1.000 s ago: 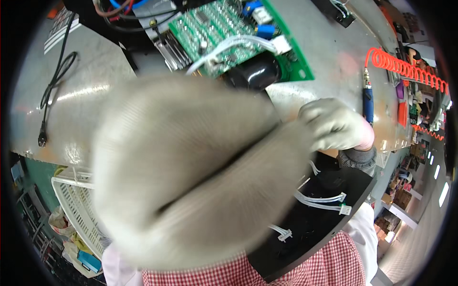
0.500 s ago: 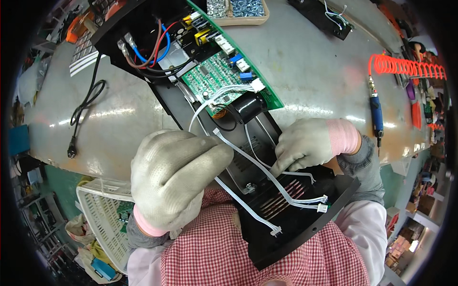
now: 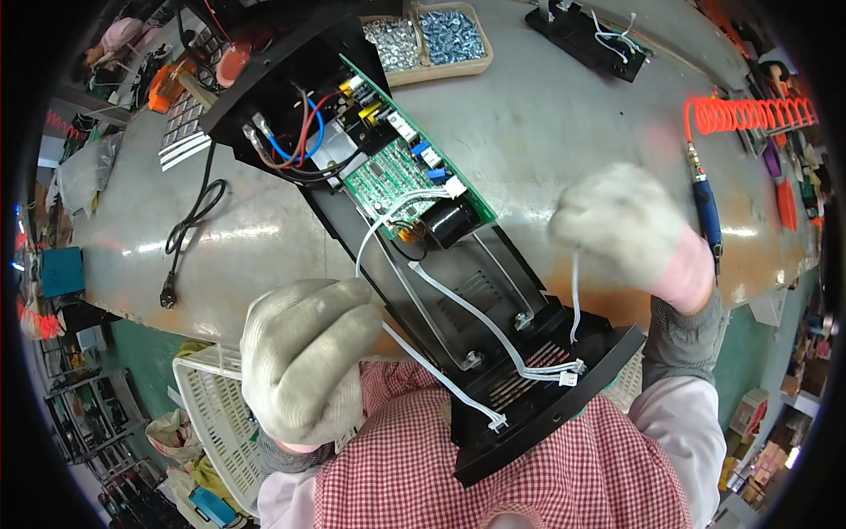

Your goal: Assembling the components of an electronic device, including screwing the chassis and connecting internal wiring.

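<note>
My left hand [image 3: 304, 361], in a pale work glove, is closed at the left of a long black metal housing [image 3: 454, 291]. Its curled fingertips pinch a white cable [image 3: 441, 375] that runs from the green circuit board [image 3: 388, 181] toward the near end panel. My right hand [image 3: 621, 225], gloved and blurred, is raised to the right of the housing. From its closed fingers a thin white cable [image 3: 575, 300] hangs down to the near panel. Another white cable [image 3: 480, 313] lies loose along the housing, with white connectors [image 3: 568, 379] at its near end.
A two-part tray of screws [image 3: 427, 66] stands at the back. A black part with wires [image 3: 590, 40] lies at the far right. The blue screwdriver [image 3: 708, 216] hangs on a red coiled hose. A black power cord [image 3: 185, 229] lies left; a white basket [image 3: 216, 423] is below it.
My right hand has lifted up and to the right out of the housing, drawing up the thin white cable. My left hand has shifted slightly down.
</note>
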A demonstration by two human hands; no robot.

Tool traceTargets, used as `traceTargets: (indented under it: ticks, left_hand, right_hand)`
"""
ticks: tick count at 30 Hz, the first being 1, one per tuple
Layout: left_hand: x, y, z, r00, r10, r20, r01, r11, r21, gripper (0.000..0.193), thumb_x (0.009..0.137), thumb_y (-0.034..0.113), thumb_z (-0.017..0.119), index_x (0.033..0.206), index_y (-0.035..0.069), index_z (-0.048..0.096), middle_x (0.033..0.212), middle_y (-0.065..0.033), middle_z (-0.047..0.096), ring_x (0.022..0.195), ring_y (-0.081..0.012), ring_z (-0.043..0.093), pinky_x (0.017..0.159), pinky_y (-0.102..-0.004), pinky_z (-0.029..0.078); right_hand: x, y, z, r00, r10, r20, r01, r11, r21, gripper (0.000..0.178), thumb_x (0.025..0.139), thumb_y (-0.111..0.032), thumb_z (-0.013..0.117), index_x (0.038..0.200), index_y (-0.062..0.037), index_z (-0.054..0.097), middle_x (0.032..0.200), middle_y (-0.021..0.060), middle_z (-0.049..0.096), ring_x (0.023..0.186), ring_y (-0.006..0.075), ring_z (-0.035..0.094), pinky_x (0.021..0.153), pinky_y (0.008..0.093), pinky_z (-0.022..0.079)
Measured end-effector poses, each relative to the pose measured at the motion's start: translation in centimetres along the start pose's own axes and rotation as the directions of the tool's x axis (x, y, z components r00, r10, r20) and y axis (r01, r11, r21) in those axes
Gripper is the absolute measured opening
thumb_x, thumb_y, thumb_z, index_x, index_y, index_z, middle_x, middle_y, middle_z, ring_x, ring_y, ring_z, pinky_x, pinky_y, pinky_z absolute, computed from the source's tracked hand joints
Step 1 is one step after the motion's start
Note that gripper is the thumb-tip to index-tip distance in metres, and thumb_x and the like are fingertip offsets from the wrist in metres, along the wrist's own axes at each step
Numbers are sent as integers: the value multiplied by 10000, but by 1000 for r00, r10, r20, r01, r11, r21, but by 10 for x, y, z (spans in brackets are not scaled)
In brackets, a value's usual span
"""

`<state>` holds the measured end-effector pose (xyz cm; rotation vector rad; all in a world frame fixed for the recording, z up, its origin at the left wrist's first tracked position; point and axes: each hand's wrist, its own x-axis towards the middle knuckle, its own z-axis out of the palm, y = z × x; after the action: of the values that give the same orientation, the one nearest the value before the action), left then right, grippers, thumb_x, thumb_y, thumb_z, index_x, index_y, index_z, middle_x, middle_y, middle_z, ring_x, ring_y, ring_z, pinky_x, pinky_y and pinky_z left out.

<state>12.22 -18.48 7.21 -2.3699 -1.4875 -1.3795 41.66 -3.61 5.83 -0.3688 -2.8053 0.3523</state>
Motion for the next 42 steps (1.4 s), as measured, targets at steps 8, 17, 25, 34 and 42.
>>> traceTargets:
  ticks: [8,17,25,34,42]
  left_hand:
    - [25,6,5,934,-354,-43,345,927,-150,285,762,-50,690,1046,-26,709,1000,-162,715,850,-234,695,736,-304,543]
    - [51,17,20,784,-594,181,582,602,-547,218,888,35,662,1090,-39,700,950,-109,720,827,-138,677,749,-251,543]
    - [62,14,14,732,-597,328,674,567,-473,245,953,55,585,1163,-54,651,931,-125,722,846,-152,681,796,-268,549]
    - [64,-3,29,819,-392,420,550,746,-375,835,826,129,767,1521,54,310,1343,-182,595,1060,-223,689,862,-318,563]
    - [77,20,29,836,-490,249,519,852,-68,663,755,61,795,1361,60,527,763,-76,708,668,-163,689,584,-282,521]
  right_hand:
    - [37,-35,-32,895,-99,-435,-11,970,-243,343,671,-101,677,1010,-72,716,875,31,676,797,208,662,734,341,547]
    - [73,-30,19,768,-393,-505,430,901,-48,195,755,-147,630,936,-92,675,898,16,657,884,189,636,725,339,534]
    - [73,-16,4,872,-338,-355,452,835,314,185,780,-139,676,960,-99,698,832,8,672,860,196,635,846,354,506]
    - [87,-25,10,833,185,-522,117,862,493,155,776,-195,758,888,-92,728,829,58,659,816,272,625,766,388,487]
    - [84,-21,21,812,370,-451,73,703,708,64,793,-78,694,807,-27,657,755,67,621,699,182,615,635,308,486]
